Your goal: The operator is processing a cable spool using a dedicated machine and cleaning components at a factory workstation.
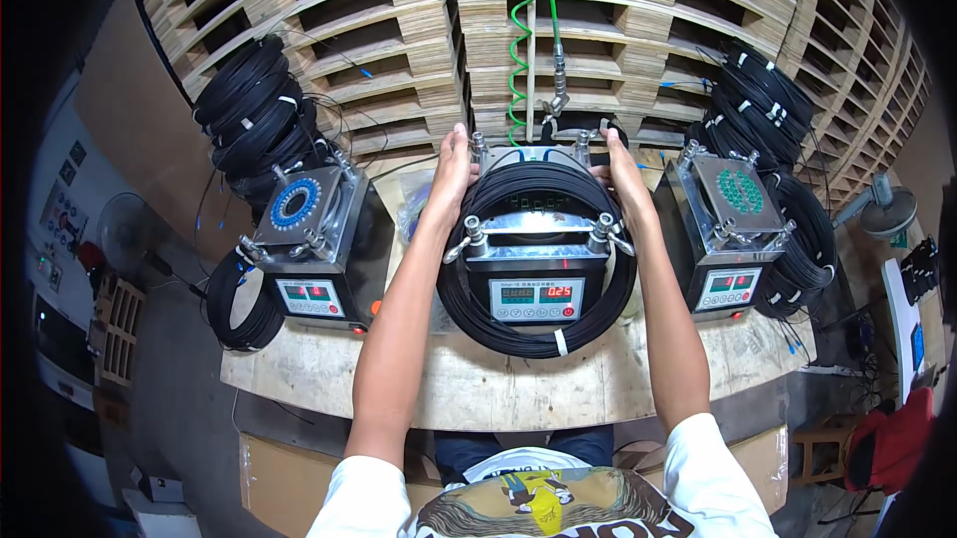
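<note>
Reaches with left hand (454, 179) and right hand (622, 179) to both far sides of the black cable coil (518, 341) looped around the middle machine (538, 299), with fingers straight, thumbs spread, contact hard to tell.

So the machine (538, 265) is clad in shiny metal, the cable coil (508, 341) is sheathed in satiny plastic, and the pallets (424, 1) are made of rough-looking matt wood.

Stacked wooden pallets (423, 25), coiled green hose (517, 42), round fan (125, 234) – far left, red fabric (892, 446) – lower right
</note>
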Demonstrator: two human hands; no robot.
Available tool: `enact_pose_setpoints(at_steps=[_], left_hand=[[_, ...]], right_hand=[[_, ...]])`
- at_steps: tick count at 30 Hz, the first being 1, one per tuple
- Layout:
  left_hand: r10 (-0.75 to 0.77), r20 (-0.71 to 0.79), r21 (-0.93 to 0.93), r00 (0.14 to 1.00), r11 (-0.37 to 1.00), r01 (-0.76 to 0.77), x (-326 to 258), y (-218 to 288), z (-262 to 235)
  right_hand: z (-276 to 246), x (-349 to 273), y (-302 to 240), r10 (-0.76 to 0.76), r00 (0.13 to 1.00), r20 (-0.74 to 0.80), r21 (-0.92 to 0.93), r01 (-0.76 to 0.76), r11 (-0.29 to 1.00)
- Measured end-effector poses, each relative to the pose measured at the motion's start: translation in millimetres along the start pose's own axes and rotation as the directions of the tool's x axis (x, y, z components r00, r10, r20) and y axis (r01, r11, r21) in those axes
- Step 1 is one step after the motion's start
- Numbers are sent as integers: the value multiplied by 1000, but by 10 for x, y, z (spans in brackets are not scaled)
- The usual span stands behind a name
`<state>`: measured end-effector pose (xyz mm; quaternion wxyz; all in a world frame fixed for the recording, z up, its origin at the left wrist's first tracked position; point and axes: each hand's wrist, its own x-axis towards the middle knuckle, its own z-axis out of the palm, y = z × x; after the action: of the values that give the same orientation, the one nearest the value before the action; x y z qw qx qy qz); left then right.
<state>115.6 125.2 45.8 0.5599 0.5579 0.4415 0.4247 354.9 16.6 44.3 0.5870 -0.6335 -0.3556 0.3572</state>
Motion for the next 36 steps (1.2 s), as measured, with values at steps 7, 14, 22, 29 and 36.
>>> enact_pose_setpoints(at_steps=[7, 14, 22, 29, 36], left_hand=[[13, 50, 80, 999, 997, -17, 99, -73, -79], [2, 4, 67, 1000, 998, -3, 60, -45, -72], [-38, -33, 7, 999, 999, 38, 125, -135, -81], [-28, 69, 54, 997, 998, 24, 94, -75, -76], [-37, -28, 123, 999, 992, 41, 93, -51, -46]], right_hand=[[55, 50, 52, -94, 996, -6, -47, 94, 994], [86, 78, 68, -139, 990, 8, -70, 139, 988], [58, 1, -1, -55, 997, 46, 16, 55, 998], [49, 18, 19, -66, 998, 4, -60, 66, 996], [70, 116, 111, -140, 990, 31, -33, 141, 990]])
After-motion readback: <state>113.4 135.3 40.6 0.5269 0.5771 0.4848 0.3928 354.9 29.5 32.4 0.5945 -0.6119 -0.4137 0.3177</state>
